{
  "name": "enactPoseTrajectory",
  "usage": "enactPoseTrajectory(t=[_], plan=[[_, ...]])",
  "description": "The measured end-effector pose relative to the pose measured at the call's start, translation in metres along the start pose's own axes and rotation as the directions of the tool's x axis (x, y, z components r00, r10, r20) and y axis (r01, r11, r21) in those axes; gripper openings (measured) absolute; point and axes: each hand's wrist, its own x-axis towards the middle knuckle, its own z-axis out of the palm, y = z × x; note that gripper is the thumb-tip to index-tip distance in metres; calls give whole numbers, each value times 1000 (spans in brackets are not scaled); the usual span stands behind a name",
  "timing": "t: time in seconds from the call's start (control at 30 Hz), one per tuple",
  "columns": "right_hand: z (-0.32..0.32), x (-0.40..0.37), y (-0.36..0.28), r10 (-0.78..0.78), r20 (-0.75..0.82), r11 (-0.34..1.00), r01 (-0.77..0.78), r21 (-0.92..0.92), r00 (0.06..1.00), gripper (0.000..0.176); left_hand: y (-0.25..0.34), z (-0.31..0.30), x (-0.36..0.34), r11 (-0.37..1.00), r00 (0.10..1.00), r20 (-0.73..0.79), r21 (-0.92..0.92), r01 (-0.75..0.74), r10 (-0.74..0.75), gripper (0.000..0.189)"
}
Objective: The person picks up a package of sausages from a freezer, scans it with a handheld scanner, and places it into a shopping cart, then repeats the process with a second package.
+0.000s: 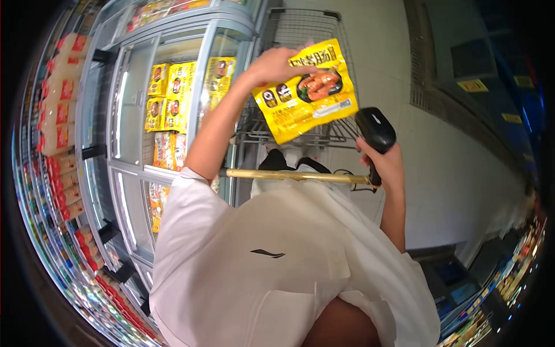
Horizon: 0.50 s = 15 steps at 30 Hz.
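Observation:
My left hand (277, 65) grips the top edge of a yellow bag of sausages (312, 118), fingers closed on it. The bag is tilted, its printed front with a picture of sausages turned up toward me, above the shopping cart (303, 20). In my right hand (386, 165) is a black handheld barcode scanner (377, 128), its head close to the bag's lower right corner but apart from it. The cart's yellowish handle bar (300, 175) runs across in front of my white shirt, below both hands.
At the left stands a glass-doored freezer (118, 110) holding several yellow bags (182, 87) and some white-and-red bags (169, 150). Farther left are shelves with red-labelled bottles (65, 89). Pale floor (376, 46) lies beyond the cart, with dark units bearing yellow tags (473, 85) at the right.

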Motion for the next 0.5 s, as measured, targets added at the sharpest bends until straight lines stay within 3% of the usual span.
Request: enactPoseTrajectory(t=[0.07, 0.1, 0.17, 0.27, 0.33, 0.37, 0.4, 0.43, 0.5], plan=[[18, 8, -8, 12, -39, 1000, -13, -21, 999, 21, -38, -5, -25, 972, 997, -31, -225, 63, -71, 58], [27, 9, -8, 34, -54, 998, -37, -41, 998, 21, -58, -2, -43, 852, 992, 0, -511, 111, -129, 47], [45, 15, -5, 59, -26, 996, -60, -58, 998, 21, -97, 4, -79, 549, 968, 17, -821, 157, -250, 38], [79, 29, -12, 109, -3, 989, -109, -100, 994, 21, -175, 1, -132, 272, 883, -114, -962, 17, -455, 35], [102, 41, -11, 132, 12, 978, -129, -162, 991, 21, -237, -13, -162, 101, 788, -98, -994, -46, -608, 35], [112, 44, -12, 135, 16, 976, -130, -173, 991, 21, -269, -22, -175, 81, 738, -147, -989, -124, -659, 34], [123, 50, -12, 150, 9, 970, -145, -195, 989, 22, -314, -24, -184, 225, 671, -263, -963, -146, -694, 35], [136, 57, -11, 165, 0, 963, -161, -215, 986, 22, -341, -33, -184, 359, 531, -376, -923, -140, -760, 38], [161, 60, -13, 194, -37, 950, -197, -242, 980, 21, -408, -50, -182, 471, 391, -422, -882, 32, -818, 41]])
